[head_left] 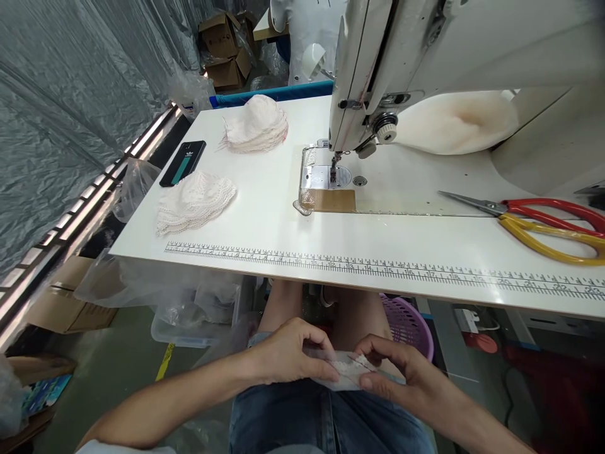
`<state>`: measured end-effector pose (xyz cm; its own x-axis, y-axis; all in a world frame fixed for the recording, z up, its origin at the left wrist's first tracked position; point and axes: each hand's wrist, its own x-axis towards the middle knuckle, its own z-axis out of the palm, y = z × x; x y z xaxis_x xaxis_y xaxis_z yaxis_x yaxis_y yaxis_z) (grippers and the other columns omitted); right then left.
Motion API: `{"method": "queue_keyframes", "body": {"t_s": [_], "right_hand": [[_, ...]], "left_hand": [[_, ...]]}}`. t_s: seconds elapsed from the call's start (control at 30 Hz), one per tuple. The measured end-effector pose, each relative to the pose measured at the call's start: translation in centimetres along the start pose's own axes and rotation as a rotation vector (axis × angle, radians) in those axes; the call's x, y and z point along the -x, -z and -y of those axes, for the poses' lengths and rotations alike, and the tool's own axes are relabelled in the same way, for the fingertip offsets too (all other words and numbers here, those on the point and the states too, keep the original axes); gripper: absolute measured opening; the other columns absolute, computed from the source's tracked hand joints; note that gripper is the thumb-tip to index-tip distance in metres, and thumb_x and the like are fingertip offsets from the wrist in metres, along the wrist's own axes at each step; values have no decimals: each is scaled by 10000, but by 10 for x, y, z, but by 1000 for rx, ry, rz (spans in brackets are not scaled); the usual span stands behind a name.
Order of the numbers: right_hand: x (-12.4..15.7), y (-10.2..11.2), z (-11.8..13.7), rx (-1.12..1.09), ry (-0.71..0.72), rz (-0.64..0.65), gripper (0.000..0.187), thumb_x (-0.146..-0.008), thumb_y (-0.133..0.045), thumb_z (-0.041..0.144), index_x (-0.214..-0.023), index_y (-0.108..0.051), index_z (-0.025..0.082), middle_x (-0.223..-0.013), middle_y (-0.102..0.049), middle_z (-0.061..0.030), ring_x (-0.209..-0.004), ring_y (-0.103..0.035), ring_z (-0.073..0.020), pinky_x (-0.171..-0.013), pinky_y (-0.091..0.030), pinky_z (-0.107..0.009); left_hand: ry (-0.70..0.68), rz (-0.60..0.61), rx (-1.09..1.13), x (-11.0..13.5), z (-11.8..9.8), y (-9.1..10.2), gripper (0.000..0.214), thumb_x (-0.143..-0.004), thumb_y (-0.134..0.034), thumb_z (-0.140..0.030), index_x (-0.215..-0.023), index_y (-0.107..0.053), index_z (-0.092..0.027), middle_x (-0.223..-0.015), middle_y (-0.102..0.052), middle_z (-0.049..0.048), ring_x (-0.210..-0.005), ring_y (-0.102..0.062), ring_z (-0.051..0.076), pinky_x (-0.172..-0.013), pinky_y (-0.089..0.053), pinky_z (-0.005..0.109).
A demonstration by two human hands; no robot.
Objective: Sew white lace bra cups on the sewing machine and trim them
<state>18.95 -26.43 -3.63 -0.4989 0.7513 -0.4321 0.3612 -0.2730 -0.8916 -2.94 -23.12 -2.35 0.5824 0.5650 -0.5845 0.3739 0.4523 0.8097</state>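
Over my lap, below the table's front edge, both hands pinch a small white lace piece (pixel 348 369). My left hand (pixel 289 353) grips its left side with fingers curled. My right hand (pixel 396 371) holds its right side between thumb and fingers. Part of the piece is hidden under my fingers. On the white table (pixel 265 227) lie two stacks of similar lace pieces, one near the front left (pixel 195 200) and one further back (pixel 256 125). The sewing machine (pixel 425 57) stands at the back right, with its needle (pixel 333 169) over the metal plate.
Red and yellow scissors (pixel 543 222) lie at the table's right. A black phone (pixel 183 162) rests at the left. A ruler strip (pixel 378 268) runs along the front edge. Under the table are a purple basket (pixel 407 321), plastic bags (pixel 155 284) and cardboard boxes (pixel 66 302).
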Motion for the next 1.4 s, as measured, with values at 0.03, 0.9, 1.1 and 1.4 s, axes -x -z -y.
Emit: {"method": "queue_keyframes", "body": {"t_s": [0.03,0.9,1.1,1.4], "right_hand": [[0,-1,0,6,0,1,290,-827,-564,503,-841,-611,218,-771,-571,-2,-769,-509,-181,-694,-402,-267],[0,4,-2,-243,-23,-14,246,-826,-602,458,-788,-537,223,-714,-507,18,-671,-447,-143,-595,-366,-241],[0,2,1,-364,-34,18,227,-827,-618,443,-849,-543,229,-746,-544,18,-672,-471,-133,-601,-375,-236],[-2,1,7,-396,-64,38,232,-827,-624,442,-857,-556,222,-769,-561,7,-669,-463,-130,-586,-356,-234]], "left_hand": [[4,-7,-6,0,0,-1,216,-628,-752,-323,-705,-701,-129,-623,-573,-22,-596,-480,93,-566,-341,188],[136,132,209,4,-2,9,416,-623,-764,-436,-908,-739,-133,-647,-627,3,-590,-507,83,-659,-427,223],[131,134,266,1,-2,12,502,-585,-766,-529,-874,-729,-120,-701,-634,13,-637,-530,92,-671,-423,228],[82,188,222,-5,0,10,448,-566,-809,-439,-873,-714,-127,-692,-609,-7,-631,-516,78,-640,-412,209]]}}
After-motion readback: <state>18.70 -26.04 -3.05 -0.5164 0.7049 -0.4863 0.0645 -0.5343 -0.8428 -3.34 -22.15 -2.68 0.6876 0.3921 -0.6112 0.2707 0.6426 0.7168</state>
